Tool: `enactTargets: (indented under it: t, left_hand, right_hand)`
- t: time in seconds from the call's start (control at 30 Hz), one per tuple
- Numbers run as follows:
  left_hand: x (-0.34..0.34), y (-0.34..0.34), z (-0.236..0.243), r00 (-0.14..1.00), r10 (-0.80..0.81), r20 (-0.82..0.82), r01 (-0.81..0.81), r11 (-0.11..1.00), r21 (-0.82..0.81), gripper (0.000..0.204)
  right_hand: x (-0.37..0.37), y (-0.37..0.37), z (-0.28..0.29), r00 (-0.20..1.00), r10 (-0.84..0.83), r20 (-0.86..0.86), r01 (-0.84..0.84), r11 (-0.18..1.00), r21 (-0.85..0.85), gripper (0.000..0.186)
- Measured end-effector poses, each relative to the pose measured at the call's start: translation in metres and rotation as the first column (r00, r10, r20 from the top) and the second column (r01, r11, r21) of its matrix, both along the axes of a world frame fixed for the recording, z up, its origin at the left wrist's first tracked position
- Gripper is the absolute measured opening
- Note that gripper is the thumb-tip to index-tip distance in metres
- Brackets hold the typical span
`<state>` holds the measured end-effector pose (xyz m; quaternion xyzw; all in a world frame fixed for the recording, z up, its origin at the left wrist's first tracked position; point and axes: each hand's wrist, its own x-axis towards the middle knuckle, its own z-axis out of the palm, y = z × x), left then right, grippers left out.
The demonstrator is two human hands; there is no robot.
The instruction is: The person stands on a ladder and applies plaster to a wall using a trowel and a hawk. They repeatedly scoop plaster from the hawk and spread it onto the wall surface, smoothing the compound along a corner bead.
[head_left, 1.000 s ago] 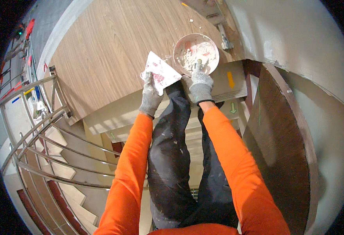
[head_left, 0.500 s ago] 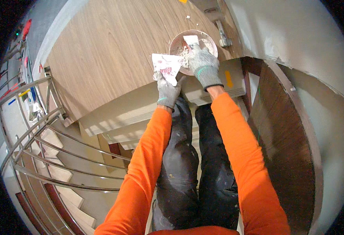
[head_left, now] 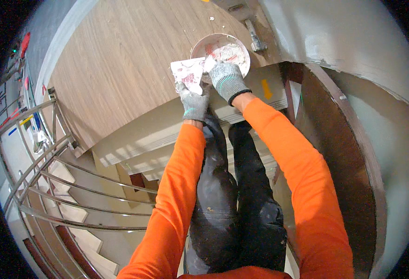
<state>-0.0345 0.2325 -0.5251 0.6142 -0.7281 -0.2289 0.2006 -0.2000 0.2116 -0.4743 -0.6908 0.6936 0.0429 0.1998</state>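
Observation:
My left hand (head_left: pixel 194 103), in a grey knit glove, grips a broad flat scraper (head_left: pixel 188 73) smeared with white paste and reddish stains. Closed and gloved too, my right hand (head_left: pixel 226 78) holds a smaller white-coated putty knife (head_left: pixel 209 63), mostly hidden by the fingers. This tool meets or nearly meets the right edge of the broad scraper; contact is hard to tell. Just beyond the right hand stands a round bucket (head_left: pixel 246 69), with pale putty (head_left: pixel 232 52) and red streaks inside.
The bucket rests on a wood-look landing (head_left: pixel 125 60) above steps. A metal latch-like fitting (head_left: pixel 255 39) lies right of it. Curved metal railing (head_left: pixel 97 228) and lower stairs (head_left: pixel 81 214) are at left; a dark curved panel (head_left: pixel 339 162) and pale wall (head_left: pixel 334 37) at right.
My right hand has moved left from over the bucket with the putty knife, toward the broad scraper. More of the bucket's inside shows. The left hand keeps its hold.

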Motion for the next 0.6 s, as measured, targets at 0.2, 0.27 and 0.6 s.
enactTargets:
  t: [0.2,0.27,0.6]
  left_hand:
    - [-0.013,-0.002,0.015,0.986,0.016,-0.165,0.002,0.994,0.106,0.064]
    - [-0.026,-0.003,0.026,0.99,0.009,-0.141,-0.003,0.999,0.038,0.064]
    - [0.007,-0.012,0.063,0.742,0.25,-0.622,0.029,0.915,0.402,0.055]
  right_hand:
    - [-0.013,0.011,0.012,0.997,0.058,-0.048,-0.056,0.998,0.041,0.023]
    - [-0.023,0.012,0.013,0.997,0.047,-0.068,-0.046,0.999,0.027,0.024]
    - [-0.114,0.055,0.053,0.085,-0.762,0.642,0.273,0.637,0.721,0.023]
